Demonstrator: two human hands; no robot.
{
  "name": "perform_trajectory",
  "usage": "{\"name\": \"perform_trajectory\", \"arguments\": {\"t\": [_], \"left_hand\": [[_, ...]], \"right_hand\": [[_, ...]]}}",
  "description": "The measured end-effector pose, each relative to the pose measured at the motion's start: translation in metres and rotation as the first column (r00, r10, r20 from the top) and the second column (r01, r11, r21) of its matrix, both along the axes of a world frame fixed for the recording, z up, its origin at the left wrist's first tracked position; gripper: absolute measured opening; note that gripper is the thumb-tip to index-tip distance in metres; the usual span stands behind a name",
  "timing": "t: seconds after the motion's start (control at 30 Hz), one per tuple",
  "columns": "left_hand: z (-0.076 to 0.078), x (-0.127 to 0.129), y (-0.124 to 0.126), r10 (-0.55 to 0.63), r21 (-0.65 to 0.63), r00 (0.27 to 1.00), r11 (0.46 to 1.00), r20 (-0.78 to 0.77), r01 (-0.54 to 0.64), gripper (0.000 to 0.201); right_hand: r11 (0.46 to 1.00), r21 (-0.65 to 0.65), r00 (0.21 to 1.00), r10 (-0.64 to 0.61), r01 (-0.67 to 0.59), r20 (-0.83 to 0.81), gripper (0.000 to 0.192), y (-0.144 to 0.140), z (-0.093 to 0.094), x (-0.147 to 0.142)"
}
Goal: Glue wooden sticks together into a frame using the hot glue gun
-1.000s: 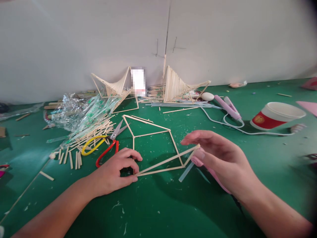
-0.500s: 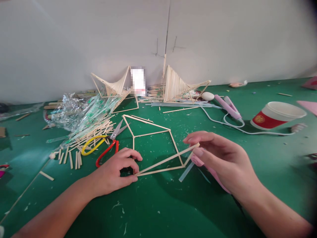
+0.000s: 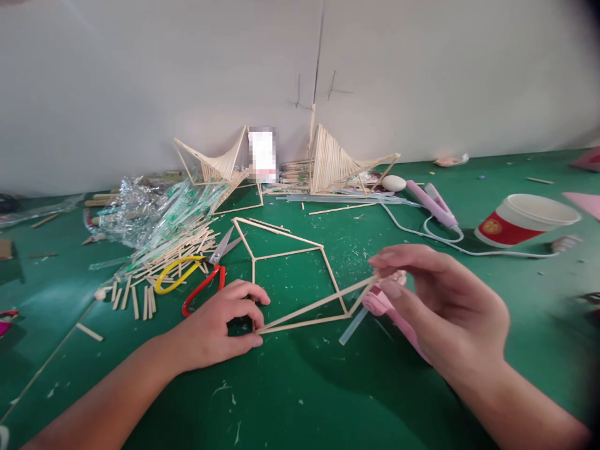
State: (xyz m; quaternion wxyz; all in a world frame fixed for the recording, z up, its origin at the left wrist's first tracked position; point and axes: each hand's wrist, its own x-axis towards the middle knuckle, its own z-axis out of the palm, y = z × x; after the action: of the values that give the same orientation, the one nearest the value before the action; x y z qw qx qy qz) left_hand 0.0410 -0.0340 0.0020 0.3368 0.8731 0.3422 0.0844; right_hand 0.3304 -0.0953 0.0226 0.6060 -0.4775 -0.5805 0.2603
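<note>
A: Where is the frame (image 3: 290, 275)?
B: Flat on the mat (image 3: 300, 387), center. The left hand (image 3: 220, 328) pins its near corner, fingers curled shut on the sticks.
A: And the right hand (image 3: 450, 306)?
B: At 3 o'clock of the frame, fingertips pinched closed on a raised stick (image 3: 319, 303). Scissors (image 3: 197, 278) lie at 9 o'clock, a cup (image 3: 525, 219) at 2.

- Stick frame (image 3: 288, 250): flat on the desk (image 3: 300, 387), centre.
- Left hand (image 3: 218, 328): at the frame's 7 o'clock corner, touching it.
- Right hand (image 3: 445, 306): at the frame's 4 o'clock end.
- Scissors (image 3: 199, 278): 9 o'clock of the frame, just beside it.
- Loose stick pile (image 3: 173, 250): 10 o'clock, under plastic wrap (image 3: 150, 209).
- Two stick models (image 3: 328, 162): 12 o'clock, against the wall (image 3: 140, 81).
- Paper cup (image 3: 525, 219): 2 o'clock, on its side.
</note>
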Motion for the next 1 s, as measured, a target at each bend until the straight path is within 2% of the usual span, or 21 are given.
{"name": "perform_trajectory", "arguments": {"t": [0.1, 0.2, 0.3, 0.47, 0.57, 0.67, 0.87, 1.0], "left_hand": [[0.0007, 0.0003, -0.0005, 0.002, -0.006, 1.000, 1.000, 0.000, -0.002, 0.002], [0.0001, 0.0002, -0.0006, 0.002, 0.005, 1.000, 1.000, 0.011, -0.002, 0.003], [-0.0013, 0.0000, -0.0005, 0.005, 0.004, 1.000, 1.000, 0.007, -0.005, 0.004], [-0.0023, -0.0001, -0.0003, 0.003, 0.005, 1.000, 1.000, 0.006, -0.003, 0.005], [-0.0017, 0.0002, 0.0002, 0.005, 0.014, 1.000, 1.000, 0.004, -0.005, 0.004], [-0.0011, 0.0005, 0.0005, 0.004, 0.007, 1.000, 1.000, 0.000, -0.004, 0.004], [-0.0007, -0.0003, -0.0005, 0.004, -0.005, 1.000, 1.000, -0.004, -0.004, 0.005], [-0.0009, -0.0009, -0.0010, 0.008, -0.013, 1.000, 1.000, -0.005, -0.008, 0.004]], "right_hand": [[0.976, 0.208, 0.983, -0.092, 0.057, 0.160, 0.028, -0.0001, 0.0009, 0.0014], [0.964, 0.267, 0.947, -0.097, 0.013, 0.306, 0.035, 0.0015, 0.0013, 0.0052], [0.960, 0.280, 0.919, -0.131, 0.024, 0.371, 0.035, 0.0023, 0.0002, 0.0075], [0.969, 0.248, 0.945, -0.095, 0.016, 0.312, 0.039, 0.0016, -0.0010, 0.0081], [0.981, 0.192, 0.937, -0.052, -0.016, 0.345, 0.039, 0.0013, -0.0006, 0.0091], [0.982, 0.188, 0.926, -0.055, -0.018, 0.374, 0.036, 0.0011, -0.0015, 0.0091], [0.989, 0.151, 0.971, -0.037, 0.000, 0.238, 0.045, 0.0019, -0.0055, 0.0071], [0.993, 0.112, 0.953, -0.001, -0.035, 0.304, 0.027, 0.0034, -0.0041, 0.0079]]}}
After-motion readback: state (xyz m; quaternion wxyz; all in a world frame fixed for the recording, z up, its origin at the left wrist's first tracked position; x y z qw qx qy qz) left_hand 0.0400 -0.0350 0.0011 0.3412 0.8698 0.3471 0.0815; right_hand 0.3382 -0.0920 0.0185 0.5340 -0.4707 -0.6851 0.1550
